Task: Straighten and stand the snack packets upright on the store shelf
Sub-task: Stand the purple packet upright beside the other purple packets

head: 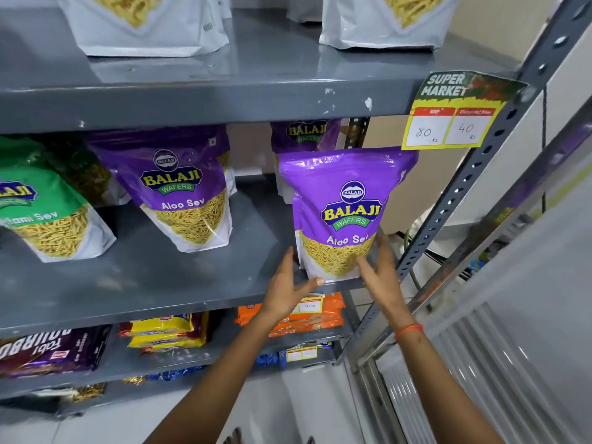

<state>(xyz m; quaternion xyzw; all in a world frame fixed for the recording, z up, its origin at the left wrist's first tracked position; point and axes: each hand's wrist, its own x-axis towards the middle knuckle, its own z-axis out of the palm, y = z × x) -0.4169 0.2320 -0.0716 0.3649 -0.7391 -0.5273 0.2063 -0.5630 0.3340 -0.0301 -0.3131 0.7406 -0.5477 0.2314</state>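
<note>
A purple Aloo Sev packet (344,200) stands upright at the front right edge of the grey middle shelf (160,283). My left hand (288,290) holds its lower left corner, thumb under the base. My right hand (381,270) presses the lower right side, fingers spread over the front. Another purple packet (304,134) stands behind it, mostly hidden. A second Aloo Sev packet (185,190) stands mid-shelf, leaning slightly. A green sev packet (41,206) leans at the left.
White packets (144,24) stand on the upper shelf. A price tag (455,113) hangs from that shelf's right front edge. A perforated metal upright (474,187) borders the right. Orange (307,315), yellow (166,330) and dark purple packs (51,350) lie on lower shelves.
</note>
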